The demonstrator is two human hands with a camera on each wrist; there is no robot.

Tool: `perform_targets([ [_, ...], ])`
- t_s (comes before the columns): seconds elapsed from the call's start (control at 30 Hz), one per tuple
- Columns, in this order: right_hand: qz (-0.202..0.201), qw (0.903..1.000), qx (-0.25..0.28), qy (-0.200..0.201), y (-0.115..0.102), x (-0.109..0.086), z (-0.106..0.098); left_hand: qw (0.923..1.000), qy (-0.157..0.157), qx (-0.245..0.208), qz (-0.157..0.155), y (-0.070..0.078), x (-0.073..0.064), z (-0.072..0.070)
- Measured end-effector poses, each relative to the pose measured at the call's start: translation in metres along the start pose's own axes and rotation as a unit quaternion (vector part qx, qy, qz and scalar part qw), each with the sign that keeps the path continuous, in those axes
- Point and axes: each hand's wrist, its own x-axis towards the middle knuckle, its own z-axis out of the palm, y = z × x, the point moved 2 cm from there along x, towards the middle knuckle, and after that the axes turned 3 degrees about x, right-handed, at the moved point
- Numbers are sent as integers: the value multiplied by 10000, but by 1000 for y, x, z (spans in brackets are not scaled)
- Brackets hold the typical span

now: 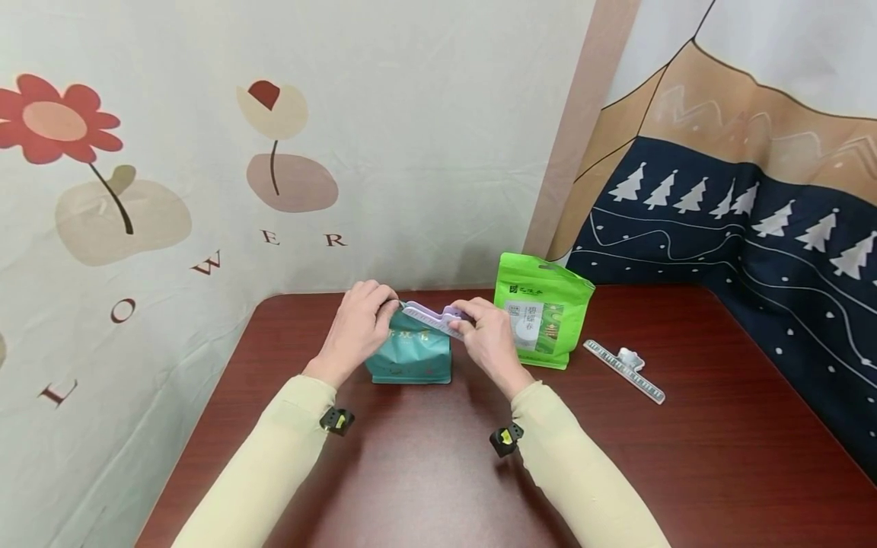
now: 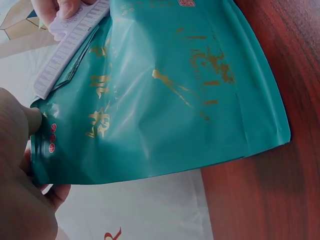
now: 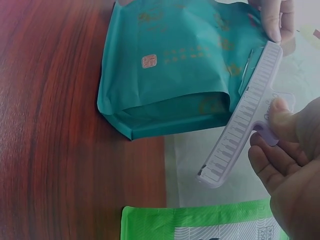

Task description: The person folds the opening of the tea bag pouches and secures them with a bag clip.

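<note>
A teal pouch [image 1: 411, 361] with gold lettering stands upright on the table. At its upper left corner my left hand [image 1: 352, 329] pinches the edge, thumb in front, as the left wrist view shows. My right hand [image 1: 489, 339] holds a lilac bag clip [image 3: 240, 120] by its handle, thumb and fingers on either side. The clip's long bar, printed with piano keys, lies slanted along the pouch's top edge. One bar end is near the left fingertips; the other sticks out past the pouch's side. Part of the pouch's top is hidden behind the bar.
Right of the teal pouch stands a bright green pouch [image 1: 530, 304], close to my right hand. A second, whitish clip [image 1: 623, 371] lies on the dark red wooden table [image 1: 438, 472] farther right. Printed cloth [image 1: 438, 152] hangs behind the table's back edge.
</note>
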Motion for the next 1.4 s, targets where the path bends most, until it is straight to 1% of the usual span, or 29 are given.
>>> perform_targets([
  [0.13,-35,10000,-28,60,-1,0,0,9999,56,-115,-44,-1,0,1],
  [0.33,-49,10000,4,57,-3,0,3,9997,128,-206,2,0,-1,2],
  [0.53,-44,9999,88,106,-5,0,4,9996,2,-276,-70,1,0,0],
  [0.63,-28,9999,95,81,-4,0,4,9993,-107,-310,-201,1,-1,-2],
  [0.73,-1,9999,104,71,-3,0,4,9986,-176,-314,-396,-1,-2,-3],
  [0.87,5,9999,98,93,-3,0,4,9977,-153,-283,-594,-3,-4,-3],
  [1.03,6,9999,47,126,-4,0,5,9978,-6,-331,-566,-3,-5,-2],
  [1.17,-24,9998,113,148,-6,1,6,9981,68,-357,-503,-3,-5,-1],
  [1.27,-25,9997,171,157,-7,2,7,9979,26,-374,-530,-3,-5,0],
  [1.4,11,9997,180,155,-7,2,8,9973,-173,-394,-596,-2,-4,0],
])
